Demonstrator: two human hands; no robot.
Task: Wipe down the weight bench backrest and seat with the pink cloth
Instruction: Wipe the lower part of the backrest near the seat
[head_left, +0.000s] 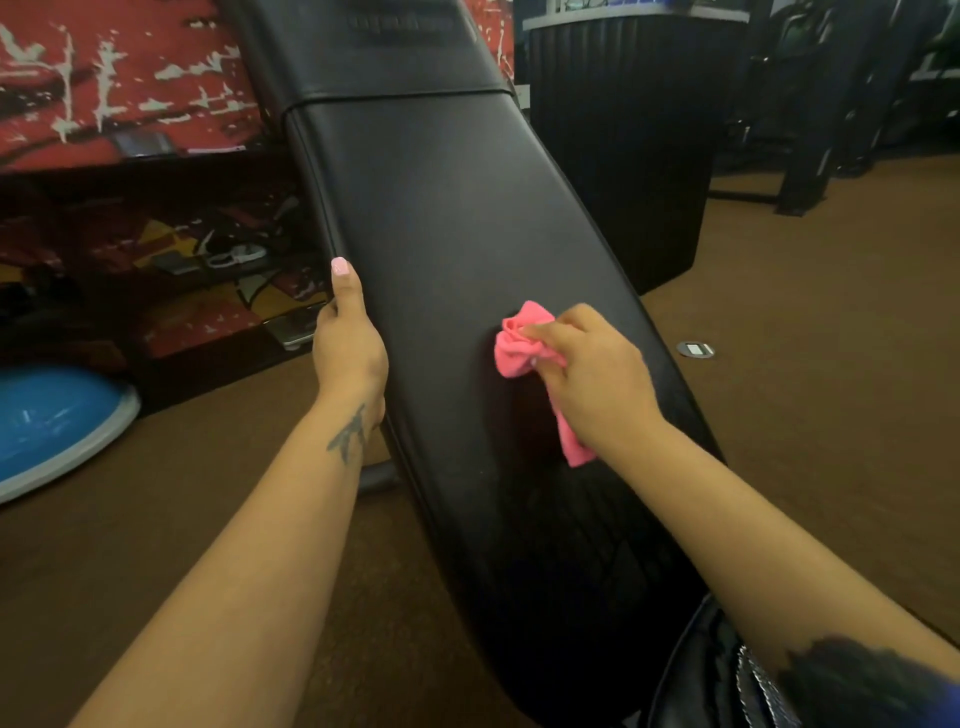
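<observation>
Mid-wipe on the backrest (447, 218): right hand (592, 374) bunches the pink cloth (514, 348), left hand (349, 343) grips the nine-o'clock edge (steadying, likely), so sweep toward twelve next.

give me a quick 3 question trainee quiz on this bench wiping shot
1. True or false: the right hand holds the pink cloth against the bench pad.
2. What is the left hand doing? A) gripping the pad's left edge B) hanging free C) holding a spray bottle
3. Fill in: the blue dome lies on the floor to the bench's ____.

Key
1. True: the fingers are curled round the bunched cloth, which touches the pad.
2. A: the thumb lies up along the edge, the fingers wrap behind it.
3. Left.
</observation>
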